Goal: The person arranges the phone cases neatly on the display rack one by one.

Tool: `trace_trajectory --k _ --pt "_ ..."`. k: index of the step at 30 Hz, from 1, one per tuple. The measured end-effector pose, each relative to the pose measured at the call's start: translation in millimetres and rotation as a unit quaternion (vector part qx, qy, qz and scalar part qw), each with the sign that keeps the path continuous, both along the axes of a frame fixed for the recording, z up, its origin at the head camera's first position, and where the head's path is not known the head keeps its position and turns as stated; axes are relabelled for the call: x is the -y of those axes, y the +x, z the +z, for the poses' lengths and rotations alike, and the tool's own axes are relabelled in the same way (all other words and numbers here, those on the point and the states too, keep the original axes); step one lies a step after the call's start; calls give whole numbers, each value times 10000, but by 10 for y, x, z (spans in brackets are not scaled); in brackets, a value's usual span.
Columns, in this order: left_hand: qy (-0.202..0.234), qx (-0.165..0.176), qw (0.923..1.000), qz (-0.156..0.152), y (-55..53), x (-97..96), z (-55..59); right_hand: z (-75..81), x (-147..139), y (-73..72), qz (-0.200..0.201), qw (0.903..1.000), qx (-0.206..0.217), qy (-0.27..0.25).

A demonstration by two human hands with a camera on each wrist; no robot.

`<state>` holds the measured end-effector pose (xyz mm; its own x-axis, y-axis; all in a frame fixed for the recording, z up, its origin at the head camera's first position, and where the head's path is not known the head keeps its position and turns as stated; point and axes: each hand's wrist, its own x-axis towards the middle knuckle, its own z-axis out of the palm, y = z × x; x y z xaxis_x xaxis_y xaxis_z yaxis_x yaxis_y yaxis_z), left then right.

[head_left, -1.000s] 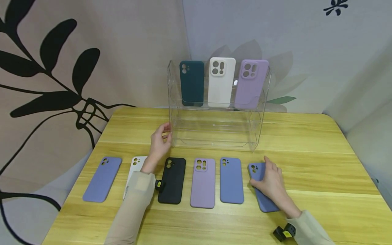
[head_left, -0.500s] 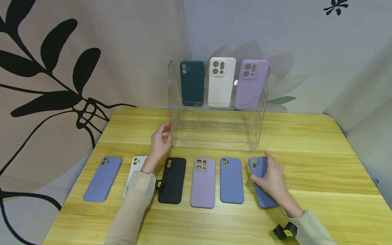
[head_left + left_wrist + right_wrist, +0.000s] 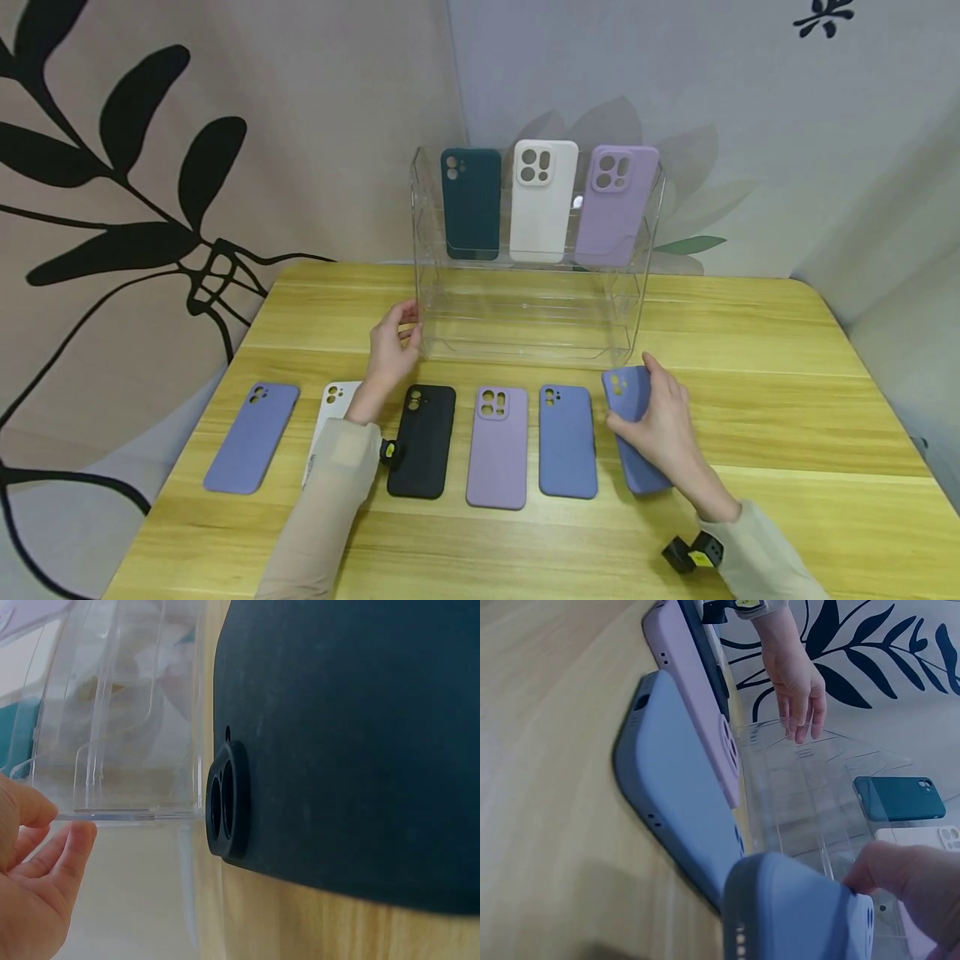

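My right hand point(image 3: 663, 421) grips a blue phone case point(image 3: 630, 408) by its long sides, thumb on the left edge; the palm covers part of its right side. In the right wrist view this held case point(image 3: 802, 907) shows its bottom edge, close to another blue phone case point(image 3: 679, 772). My left hand point(image 3: 393, 342) pinches the left side panel of a clear acrylic display rack point(image 3: 525, 350); the left wrist view shows thumb and fingers point(image 3: 71, 847) at the panel's edge. On the rack's top tier stand a dark teal case point(image 3: 471, 204), a white case point(image 3: 543, 202) and a light purple case point(image 3: 617, 206).
Along the front of the wooden table point(image 3: 787, 417) lie a periwinkle case point(image 3: 251, 437), a white case point(image 3: 333, 404) partly under my left arm, a black case point(image 3: 422, 442), a lilac case point(image 3: 497, 450) and a blue case point(image 3: 567, 442). A patterned curtain point(image 3: 337, 125) hangs behind.
My right hand has moved the blue case away from me toward the rack, and its top has swung slightly left. My left hand stays at the rack's side.
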<state>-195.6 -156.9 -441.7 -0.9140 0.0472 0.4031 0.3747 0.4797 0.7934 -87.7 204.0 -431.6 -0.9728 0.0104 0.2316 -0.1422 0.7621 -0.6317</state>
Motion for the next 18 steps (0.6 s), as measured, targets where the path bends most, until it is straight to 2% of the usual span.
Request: trace_trajectory --k 7,18 --pt "18 -8 10000 -6 6 -4 8 66 52 -40 20 9999 39 -128" --pt "18 46 10000 25 -5 -6 1 158 174 -136 189 9992 -233 -280"
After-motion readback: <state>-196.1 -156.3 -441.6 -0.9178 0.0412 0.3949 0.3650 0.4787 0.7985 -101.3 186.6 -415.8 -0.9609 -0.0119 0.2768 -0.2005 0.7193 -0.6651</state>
